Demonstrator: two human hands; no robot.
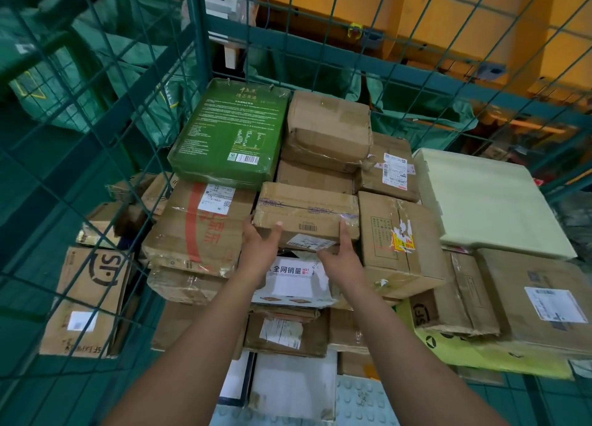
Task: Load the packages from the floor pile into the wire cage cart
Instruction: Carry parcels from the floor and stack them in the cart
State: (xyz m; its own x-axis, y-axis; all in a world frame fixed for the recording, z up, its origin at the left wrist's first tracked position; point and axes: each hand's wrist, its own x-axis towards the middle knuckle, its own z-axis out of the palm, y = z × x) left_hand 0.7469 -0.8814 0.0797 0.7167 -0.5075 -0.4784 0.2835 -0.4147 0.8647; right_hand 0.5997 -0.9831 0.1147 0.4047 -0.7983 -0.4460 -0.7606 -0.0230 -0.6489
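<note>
Both hands, L (pixel 260 246) & R (pixel 342 255), fingers gripping flat cardboard pkg (pixel 307 214), long axis left-right, atop stack in cage cart (pixel 221 31).

matt brown cardboard box (pixel 306 215) under glossy tape; painted metal wire cage (pixel 198 41).

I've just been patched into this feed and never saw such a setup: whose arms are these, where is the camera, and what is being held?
There is no machine here: a person wears a wide-angle camera on the head, looking forward and down. The left hand and the right hand grip a flat taped cardboard box at its near edge, over a stack of parcels inside the green wire cage cart. Around it lie a green printed box, a box with red print, a white box under the hands, and a pale flat package.
</note>
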